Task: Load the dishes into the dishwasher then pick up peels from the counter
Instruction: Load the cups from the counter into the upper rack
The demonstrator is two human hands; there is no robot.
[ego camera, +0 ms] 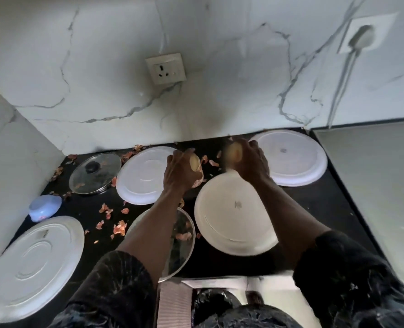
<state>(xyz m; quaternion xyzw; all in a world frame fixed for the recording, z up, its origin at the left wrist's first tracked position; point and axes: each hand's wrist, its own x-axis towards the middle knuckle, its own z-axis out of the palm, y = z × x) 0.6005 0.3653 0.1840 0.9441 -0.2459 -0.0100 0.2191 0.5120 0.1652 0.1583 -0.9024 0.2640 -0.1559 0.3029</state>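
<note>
1. Both forearms (157, 226) reached from dark patterned sleeves (115, 290) toward the counter's (314, 204) back edge.
2. The left hand (178, 172) curled round a pale round lump (194, 165).
3. The right hand (253, 162), blurred, gripped a second pale lump (233, 155).

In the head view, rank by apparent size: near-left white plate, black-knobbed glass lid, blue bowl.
1. near-left white plate, though nearness to the camera flatters it
2. black-knobbed glass lid
3. blue bowl
</note>
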